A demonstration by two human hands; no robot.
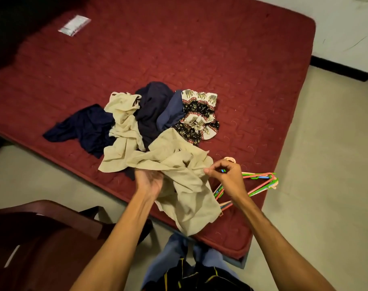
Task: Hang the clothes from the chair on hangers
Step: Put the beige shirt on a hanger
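Observation:
A heap of clothes lies on the red mattress (200, 49): a beige shirt (179, 164) in front, another beige garment (122, 122), dark navy pieces (88, 127) and an elephant-print cloth (197, 110). My left hand (148, 181) grips a fold of the front beige shirt, palm up. My right hand (225, 175) pinches that shirt's edge between thumb and finger. A bundle of coloured plastic hangers (260, 179) lies on the mattress just right of my right hand, partly hidden under it and the shirt.
A dark brown chair (42, 238) stands at the lower left, beside the mattress corner. A clear plastic packet (74, 25) lies at the far left of the mattress. Pale tiled floor (326, 164) runs along the right. My legs show at the bottom.

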